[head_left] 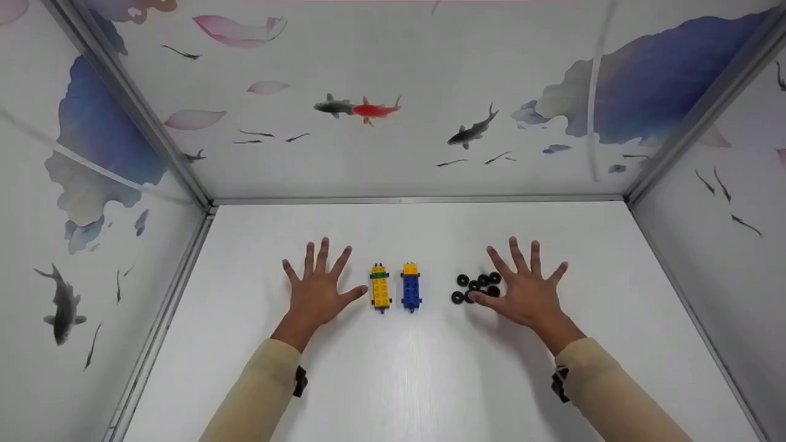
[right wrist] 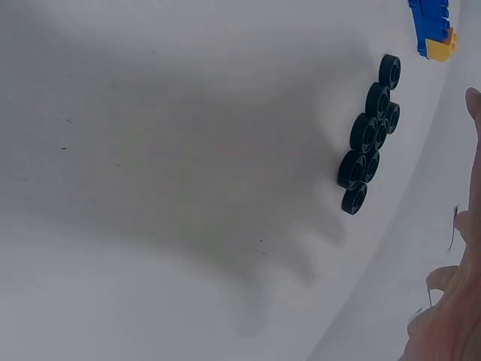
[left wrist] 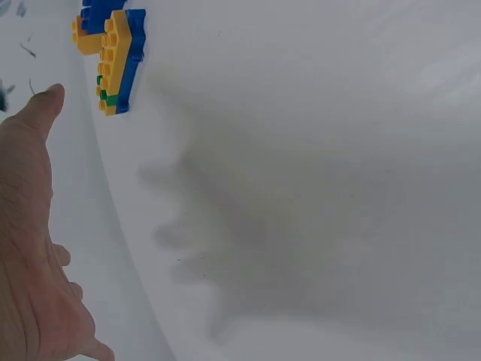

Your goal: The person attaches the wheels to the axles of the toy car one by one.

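Observation:
Both hands are spread with straight fingers and hold nothing. The left hand [head_left: 317,296] hovers left of a toy block car body [head_left: 381,293], yellow on top with a green strip; its thumb points toward it. Beside that stands a second block car body [head_left: 411,290], blue with a yellow end. In the left wrist view the yellow body [left wrist: 114,64] shows a blue base. My right hand [head_left: 527,297] hovers over the right edge of a cluster of small black wheels [head_left: 457,298], hiding part of it. Several wheels [right wrist: 364,134] lie flat in the right wrist view.
All of this lies on a white tabletop [head_left: 393,380]. White panels with painted fish and petals stand at the back [head_left: 393,166] and both sides, joined by grey metal frame strips [head_left: 430,200]. Hand shadows fall on the table.

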A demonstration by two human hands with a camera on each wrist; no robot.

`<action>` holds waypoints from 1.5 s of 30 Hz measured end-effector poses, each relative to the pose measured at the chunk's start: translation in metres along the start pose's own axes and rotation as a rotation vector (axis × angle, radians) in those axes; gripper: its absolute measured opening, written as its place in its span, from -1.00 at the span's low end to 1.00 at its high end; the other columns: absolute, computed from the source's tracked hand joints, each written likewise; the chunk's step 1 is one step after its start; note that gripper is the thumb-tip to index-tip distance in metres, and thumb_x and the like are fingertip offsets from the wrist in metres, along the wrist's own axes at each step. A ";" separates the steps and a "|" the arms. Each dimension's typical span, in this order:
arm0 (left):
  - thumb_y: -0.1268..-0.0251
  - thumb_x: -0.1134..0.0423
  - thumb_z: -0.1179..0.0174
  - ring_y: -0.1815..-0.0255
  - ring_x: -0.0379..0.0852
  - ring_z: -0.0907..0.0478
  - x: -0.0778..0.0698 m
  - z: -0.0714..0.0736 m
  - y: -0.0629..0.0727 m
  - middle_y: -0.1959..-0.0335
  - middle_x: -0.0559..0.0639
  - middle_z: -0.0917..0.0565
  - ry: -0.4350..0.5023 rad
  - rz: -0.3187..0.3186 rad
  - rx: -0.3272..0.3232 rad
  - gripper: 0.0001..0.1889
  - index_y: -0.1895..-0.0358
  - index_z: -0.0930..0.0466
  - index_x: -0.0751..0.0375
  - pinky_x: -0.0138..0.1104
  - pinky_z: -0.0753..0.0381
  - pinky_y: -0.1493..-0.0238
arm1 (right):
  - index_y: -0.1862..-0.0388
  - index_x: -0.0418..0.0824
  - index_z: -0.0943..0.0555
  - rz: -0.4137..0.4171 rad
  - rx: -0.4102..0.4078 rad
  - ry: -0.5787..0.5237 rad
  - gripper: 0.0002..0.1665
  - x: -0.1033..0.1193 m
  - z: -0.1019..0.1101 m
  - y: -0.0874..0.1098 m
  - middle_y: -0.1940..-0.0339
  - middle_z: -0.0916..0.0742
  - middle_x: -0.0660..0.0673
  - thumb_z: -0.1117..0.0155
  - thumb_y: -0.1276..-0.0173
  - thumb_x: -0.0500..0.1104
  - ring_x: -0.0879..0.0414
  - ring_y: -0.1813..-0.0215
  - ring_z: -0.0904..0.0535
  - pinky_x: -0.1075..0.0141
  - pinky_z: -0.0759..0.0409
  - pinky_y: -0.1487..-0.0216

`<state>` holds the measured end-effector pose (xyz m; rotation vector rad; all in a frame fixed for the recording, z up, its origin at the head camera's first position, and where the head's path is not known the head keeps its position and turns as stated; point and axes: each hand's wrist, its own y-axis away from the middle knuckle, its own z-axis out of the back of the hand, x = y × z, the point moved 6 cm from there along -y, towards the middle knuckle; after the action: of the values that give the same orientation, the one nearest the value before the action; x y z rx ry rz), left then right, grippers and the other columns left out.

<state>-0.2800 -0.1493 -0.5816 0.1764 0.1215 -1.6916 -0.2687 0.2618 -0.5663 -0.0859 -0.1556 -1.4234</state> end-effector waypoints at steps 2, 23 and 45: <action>-0.40 -0.62 -0.06 -0.90 0.36 0.27 -0.001 -0.001 -0.001 -0.90 0.15 0.18 0.013 0.001 0.001 0.02 -0.83 0.00 -0.38 0.67 0.40 -0.61 | -0.88 0.22 -0.04 0.001 0.001 0.001 0.37 0.001 -0.001 -0.002 -0.92 0.04 -0.25 -0.06 -0.27 0.84 -0.51 -0.86 0.34 -0.86 0.43 -0.45; -0.31 -0.63 -0.15 -0.90 0.34 0.20 -0.027 -0.026 -0.006 -0.91 0.09 0.10 0.043 -0.060 0.092 0.06 -0.82 -0.03 -0.41 0.66 0.29 -0.63 | -0.88 0.21 -0.07 0.003 0.013 0.001 0.37 0.007 -0.004 -0.010 -0.91 -0.01 -0.28 -0.11 -0.27 0.82 -0.53 -0.86 0.29 -0.87 0.40 -0.45; -0.39 -0.52 -0.21 -0.91 0.31 0.21 -0.039 -0.044 -0.005 -0.90 0.02 0.02 0.147 -0.131 0.168 -0.03 -0.80 -0.09 -0.46 0.62 0.36 -0.67 | -0.88 0.23 -0.05 0.016 0.028 -0.007 0.35 0.018 -0.003 -0.014 -0.92 0.00 -0.25 -0.10 -0.28 0.81 -0.49 -0.87 0.30 -0.85 0.38 -0.47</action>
<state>-0.2786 -0.1024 -0.6175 0.4272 0.1019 -1.8186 -0.2794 0.2420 -0.5669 -0.0687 -0.1803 -1.4048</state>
